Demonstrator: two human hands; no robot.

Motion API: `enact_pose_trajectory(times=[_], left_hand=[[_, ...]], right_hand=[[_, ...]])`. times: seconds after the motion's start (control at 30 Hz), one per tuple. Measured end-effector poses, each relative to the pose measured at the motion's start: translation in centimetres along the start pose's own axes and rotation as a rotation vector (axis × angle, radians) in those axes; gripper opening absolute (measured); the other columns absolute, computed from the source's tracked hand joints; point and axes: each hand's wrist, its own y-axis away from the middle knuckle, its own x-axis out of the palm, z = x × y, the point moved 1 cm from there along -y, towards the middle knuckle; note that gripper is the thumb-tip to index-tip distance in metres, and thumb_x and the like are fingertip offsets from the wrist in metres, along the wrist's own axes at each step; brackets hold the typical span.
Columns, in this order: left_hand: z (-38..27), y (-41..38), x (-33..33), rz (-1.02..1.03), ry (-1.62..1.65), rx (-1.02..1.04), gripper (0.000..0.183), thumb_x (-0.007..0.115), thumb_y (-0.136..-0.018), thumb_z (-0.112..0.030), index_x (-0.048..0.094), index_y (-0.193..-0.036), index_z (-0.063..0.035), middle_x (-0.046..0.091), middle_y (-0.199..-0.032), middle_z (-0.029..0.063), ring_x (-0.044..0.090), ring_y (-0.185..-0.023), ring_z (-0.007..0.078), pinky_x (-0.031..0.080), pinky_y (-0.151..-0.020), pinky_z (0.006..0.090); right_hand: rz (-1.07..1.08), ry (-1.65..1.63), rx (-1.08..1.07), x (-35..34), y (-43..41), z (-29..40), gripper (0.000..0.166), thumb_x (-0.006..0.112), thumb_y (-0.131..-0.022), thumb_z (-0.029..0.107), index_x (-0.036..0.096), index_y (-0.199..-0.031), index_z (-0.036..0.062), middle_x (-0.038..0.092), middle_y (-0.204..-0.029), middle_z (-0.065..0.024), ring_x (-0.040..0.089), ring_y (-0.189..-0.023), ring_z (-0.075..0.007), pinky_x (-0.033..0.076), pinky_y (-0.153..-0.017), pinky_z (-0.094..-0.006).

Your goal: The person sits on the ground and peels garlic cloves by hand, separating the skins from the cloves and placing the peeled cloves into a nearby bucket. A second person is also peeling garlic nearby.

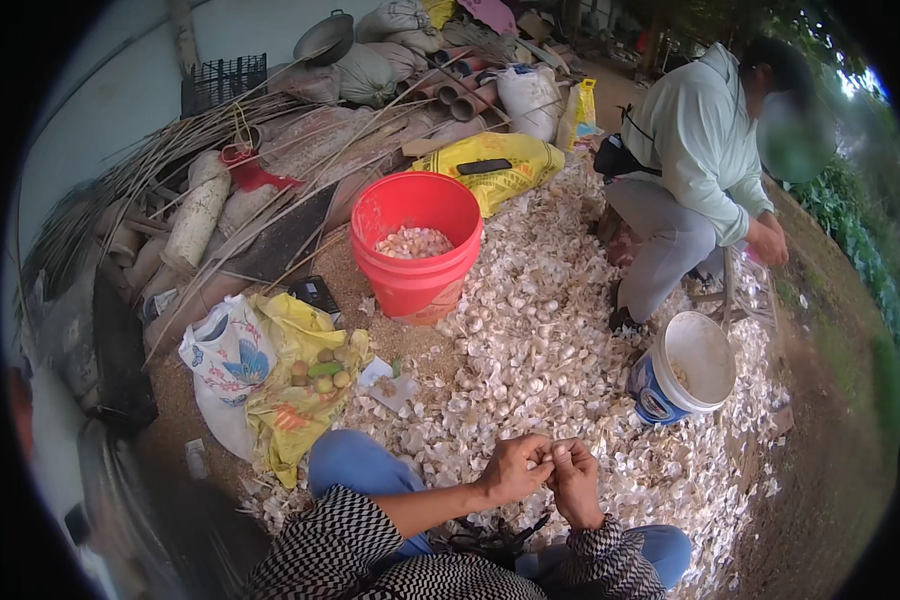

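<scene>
My left hand [515,471] and my right hand [574,480] meet at the fingertips above a heap of garlic bulbs and papery skins [529,360]. A small pale piece, seemingly a garlic clove [531,464], shows between the fingers of my left hand. The right thumb and fingers are pinched together against the left ones; what lies between them is hidden. Beyond my hands stands a red plastic bucket [414,281] with peeled or loose cloves [414,243] in it. A white and blue bucket [682,367], tilted, holds a little pale matter at its bottom.
A person [690,142] sits on the right, hands apart from mine. On the left, a yellow plastic bag [281,420] bears several round fruits [322,384] beside a white bag [229,360]. A dark phone-like object [484,166] rests on a yellow sack [525,161]. Pipes and sticks lie behind.
</scene>
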Motion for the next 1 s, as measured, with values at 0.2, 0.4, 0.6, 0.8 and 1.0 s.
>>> enact_pose_trajectory(times=[0.2,0.4,0.6,0.8,1.0], left_hand=[[-0.6,0.8,-0.7,-0.129,-0.053,0.279,0.009,0.058,-0.071,-0.003,0.05,-0.076,-0.0026,0.051,-0.068,0.0093,0.053,-0.06,0.0217,0.042,-0.054,0.0335],[-1.9,-0.9,-3.4,-0.15,0.3,0.059,0.007,0.057,-0.076,-0.003,0.056,-0.083,-0.0013,0.057,-0.072,0.0081,0.056,-0.062,0.0141,0.045,-0.053,0.0258],[-3.7,-2.7,-7.7,-0.404,1.175,-0.311,0.019,0.047,-0.089,-0.013,0.057,-0.092,0.0037,0.057,-0.071,0.0097,0.051,-0.052,0.0122,0.043,-0.043,0.0251],[-2.3,-3.0,-7.6,-0.445,0.91,-0.202,0.023,0.042,-0.092,-0.014,0.055,-0.1,0.0019,0.061,-0.083,0.0077,0.053,-0.063,0.0085,0.044,-0.053,0.0222],[-0.9,-2.7,-3.7,-0.069,-0.046,0.108,0.021,0.052,-0.085,-0.012,0.058,-0.103,-0.0024,0.062,-0.091,0.0125,0.057,-0.058,0.0154,0.047,-0.057,0.0249]], right_hand=[[-0.044,-0.195,0.248,0.8,-0.8,-0.7,0.015,0.048,-0.088,0.018,0.054,-0.084,0.0048,0.053,-0.068,-0.0041,0.048,-0.053,-0.0101,0.036,-0.046,-0.022],[0.066,0.219,0.079,-0.7,-6.0,-3.4,0.027,0.055,-0.071,0.012,0.055,-0.095,-0.0003,0.056,-0.083,-0.0121,0.056,-0.076,-0.0261,0.044,-0.066,-0.0328],[0.175,-0.031,0.026,10.9,-21.3,3.6,0.038,0.047,-0.089,0.026,0.043,-0.112,-0.0045,0.054,-0.092,-0.0131,0.055,-0.084,-0.0233,0.048,-0.074,-0.0314],[0.172,0.454,-0.013,13.7,-16.1,6.7,0.044,0.05,-0.088,0.03,0.044,-0.114,-0.0056,0.055,-0.105,-0.0151,0.056,-0.089,-0.0218,0.047,-0.078,-0.0311],[0.08,-0.356,0.391,2.2,-5.3,-2.2,0.036,0.031,-0.094,0.035,0.048,-0.104,0.005,0.055,-0.1,-0.0112,0.055,-0.092,-0.0216,0.046,-0.081,-0.0348]])
